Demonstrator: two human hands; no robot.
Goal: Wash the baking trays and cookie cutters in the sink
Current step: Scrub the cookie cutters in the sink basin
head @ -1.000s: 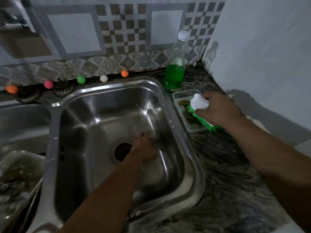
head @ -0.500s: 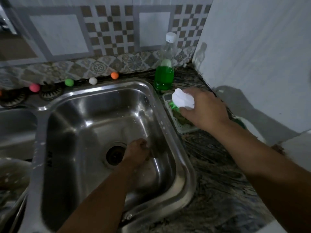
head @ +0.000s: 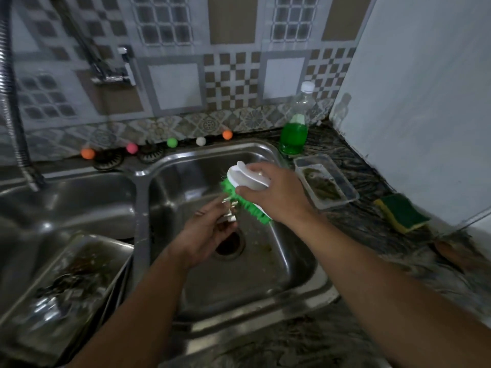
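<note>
Near left: soiled steel baking tray (head: 57, 285) lying in the left basin. Left hand (head: 203, 235) over the drain of the right stainless sink basin (head: 297, 264), fingers pinching a small metal cookie cutter (head: 230, 211); its shape too blurred to tell. Right hand (head: 275, 195) gripping a white-handled scrub brush with green bristles (head: 245, 185), bristles touching the cutter. Beyond, on the dark marbled counter (head: 353, 229): clear plastic tub (head: 325, 180), green-and-yellow sponge (head: 402, 212), clear bottle of green liquid (head: 295, 128).
</note>
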